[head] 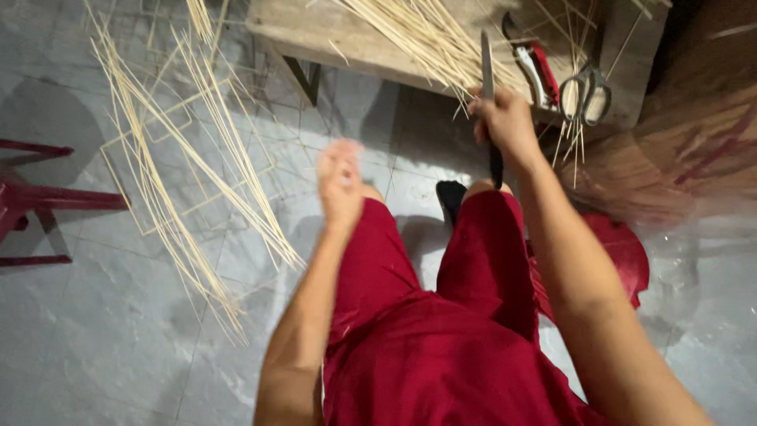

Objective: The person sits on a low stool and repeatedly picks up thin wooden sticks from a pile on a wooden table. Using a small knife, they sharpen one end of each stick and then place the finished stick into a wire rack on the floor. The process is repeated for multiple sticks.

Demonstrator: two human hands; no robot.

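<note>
My right hand (pixel 506 122) grips a long knife (pixel 487 67) by its black handle, blade pointing up toward the wooden bench (pixel 315 31). My left hand (pixel 341 180) is blurred above my left knee, fingers together and nothing seen in it. Thin pale bamboo sticks (pixel 430 35) lie in a heap on the bench just beyond the blade. I sit in red shorts (pixel 441 331).
More long bamboo sticks (pixel 181 173) and stick frames lie on the grey tiled floor at left. Red-handled pruners (pixel 538 71) and scissors (pixel 587 95) rest on the bench. A red stool (pixel 31 201) stands far left. A red seat (pixel 627 256) is beneath me.
</note>
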